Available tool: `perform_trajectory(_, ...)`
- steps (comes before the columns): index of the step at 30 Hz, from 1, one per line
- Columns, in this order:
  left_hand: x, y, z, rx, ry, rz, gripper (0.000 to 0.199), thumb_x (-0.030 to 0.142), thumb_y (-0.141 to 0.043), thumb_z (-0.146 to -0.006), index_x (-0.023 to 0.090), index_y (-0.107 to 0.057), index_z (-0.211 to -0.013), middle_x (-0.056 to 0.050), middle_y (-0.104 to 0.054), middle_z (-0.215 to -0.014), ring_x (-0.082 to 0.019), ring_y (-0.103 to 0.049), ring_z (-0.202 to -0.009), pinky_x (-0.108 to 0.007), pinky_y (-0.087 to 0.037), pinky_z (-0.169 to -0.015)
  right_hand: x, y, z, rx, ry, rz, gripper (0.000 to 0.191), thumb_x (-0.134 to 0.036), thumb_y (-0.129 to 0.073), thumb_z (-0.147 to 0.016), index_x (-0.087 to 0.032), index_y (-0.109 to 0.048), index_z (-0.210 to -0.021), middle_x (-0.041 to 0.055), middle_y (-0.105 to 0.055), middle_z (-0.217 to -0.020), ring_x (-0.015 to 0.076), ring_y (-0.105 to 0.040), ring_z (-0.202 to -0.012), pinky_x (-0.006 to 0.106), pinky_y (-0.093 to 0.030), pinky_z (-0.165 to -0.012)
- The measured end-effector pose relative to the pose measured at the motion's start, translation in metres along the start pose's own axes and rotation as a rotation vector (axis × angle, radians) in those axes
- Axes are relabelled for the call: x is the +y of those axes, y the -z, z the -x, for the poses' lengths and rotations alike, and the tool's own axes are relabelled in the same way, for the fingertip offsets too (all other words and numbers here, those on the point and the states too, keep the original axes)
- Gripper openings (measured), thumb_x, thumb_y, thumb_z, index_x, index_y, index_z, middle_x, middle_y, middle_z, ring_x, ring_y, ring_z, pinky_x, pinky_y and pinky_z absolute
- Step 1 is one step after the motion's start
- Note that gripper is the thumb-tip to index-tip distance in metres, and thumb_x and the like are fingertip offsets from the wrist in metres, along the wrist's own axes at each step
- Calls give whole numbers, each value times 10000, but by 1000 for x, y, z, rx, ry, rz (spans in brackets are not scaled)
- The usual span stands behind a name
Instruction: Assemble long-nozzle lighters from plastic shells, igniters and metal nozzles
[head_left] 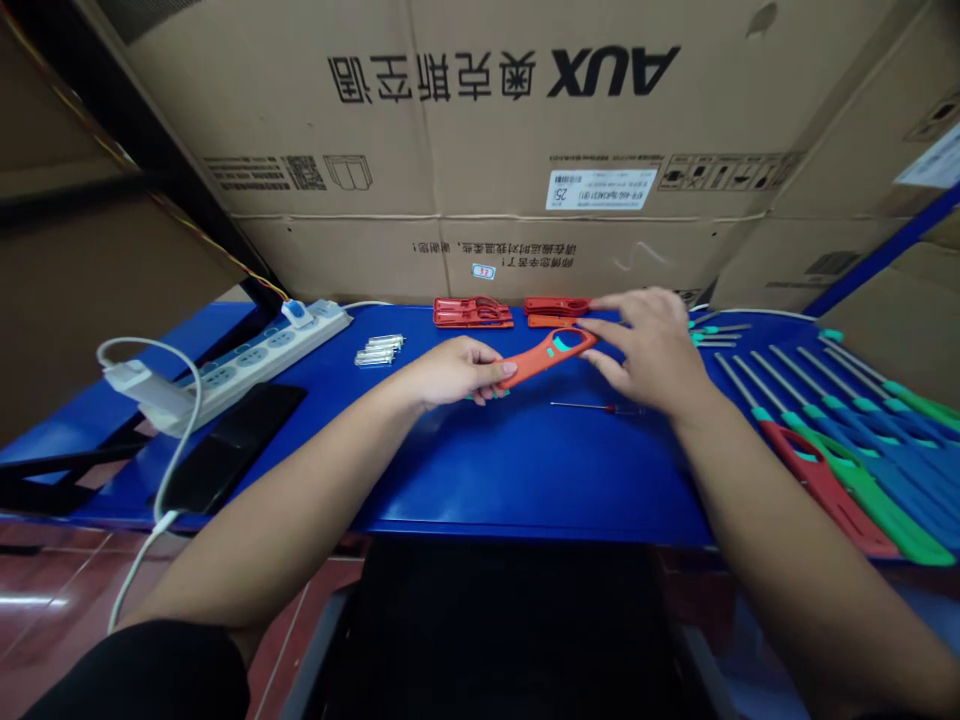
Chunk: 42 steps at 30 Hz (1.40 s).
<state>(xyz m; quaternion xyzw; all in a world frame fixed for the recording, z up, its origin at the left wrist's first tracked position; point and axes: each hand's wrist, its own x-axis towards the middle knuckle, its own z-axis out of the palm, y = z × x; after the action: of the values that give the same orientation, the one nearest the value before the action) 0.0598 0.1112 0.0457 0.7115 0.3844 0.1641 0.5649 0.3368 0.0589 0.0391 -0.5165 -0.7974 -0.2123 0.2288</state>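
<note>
My left hand [465, 372] pinches the tail end of an orange-red lighter handle [531, 364], held tilted just above the blue table. A teal trigger shows in the handle's finger hole. My right hand [649, 345] is at the other end, fingers spread apart, the fingertips close to the handle and to a stack of red handle shells [553, 304] behind it. Whether they touch either one is unclear. Under the stack's front edge lies an orange shell [551, 322]. Another pile of red shells [471, 313] sits to its left. A small screwdriver [596, 407] lies below my right hand.
Several clear lighter fuel tanks [379, 350] lie left of my hand. A power strip [255, 360] with a white cable and a black phone [232, 450] are further left. Finished-looking long lighters [832, 480] line the right side. A cardboard wall [480, 150] stands behind the table [465, 480].
</note>
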Motion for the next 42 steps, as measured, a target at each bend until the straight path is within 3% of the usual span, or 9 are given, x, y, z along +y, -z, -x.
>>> perform_trajectory(3,1,-12,-2,77,-1,158,324,434,-725,-815,118,-694,-756,-57,-709,-702,-66,-559,-506,-212,-482,-553,-12,-2,0,191,-378,-241,411,-412,-669,-829,-209,-646,-1186,147,-615,-1258,361,-484,-1219,567,-308,-1050)
perform_trajectory(6,3,-17,-3,107,-15,261,303,410,-739,-807,113,-697,-762,-52,-702,-682,-65,-569,-511,-210,-498,-562,-25,-11,-3,139,-632,-605,379,-563,-584,-866,-191,-660,-884,97,-654,-833,281,-604,-856,457,-463,-826)
perform_trajectory(11,3,-24,-1,46,-22,303,231,328,-722,-847,115,-698,-762,-31,-690,-649,-69,-584,-516,-214,-513,-565,-43,-24,-5,-137,-696,-1052,688,-846,-362,-838,-215,-532,-622,21,-537,-507,130,-452,-395,282,-352,-405)
perform_trajectory(18,1,-26,-2,-67,-41,282,278,361,-607,-947,107,-715,-975,-76,-725,-804,-117,-651,-662,-314,-570,-731,-49,-18,-3,-80,-726,-1356,556,-763,-599,-780,-232,-473,-677,-82,-390,-424,77,-324,-366,218,-285,-368)
perform_trajectory(25,13,-45,16,378,-484,-748,424,389,-762,-789,167,-702,-1145,-72,-699,-925,-210,-633,-832,-317,-481,-762,-62,-9,-5,-148,-810,-1330,615,-791,-623,-740,-198,-540,-600,-26,-491,-418,92,-422,-335,226,-316,-332)
perform_trajectory(29,21,-51,43,296,-427,-925,226,336,-603,-871,180,-715,-990,-52,-667,-798,-197,-609,-714,-292,-420,-641,-73,26,14,-373,-534,-959,678,-755,-404,-903,-187,-604,-593,36,-584,-466,138,-517,-387,278,-407,-411)
perform_trajectory(34,9,-38,68,26,-421,-857,278,305,-499,-924,165,-599,-705,-24,-594,-658,-140,-530,-599,-266,-374,-589,-94,56,51,-3,176,-156,265,-389,-642,-918,-204,-723,-1089,123,-753,-1028,300,-662,-951,446,-489,-815)
perform_trajectory(37,-6,-33,68,-154,-427,-809,303,303,-493,-937,163,-580,-683,-8,-575,-632,-117,-504,-557,-249,-352,-550,-103,44,59,-94,334,-130,404,-352,-619,-939,-161,-633,-1295,146,-699,-1213,320,-627,-1082,492,-487,-902)
perform_trajectory(42,-17,-31,61,-264,-467,-813,303,306,-509,-939,168,-630,-698,-18,-606,-619,-129,-522,-549,-254,-365,-546,-102,14,57,-180,305,-346,263,-218,-539,-962,-148,-686,-1170,100,-724,-1043,220,-654,-921,390,-556,-817)
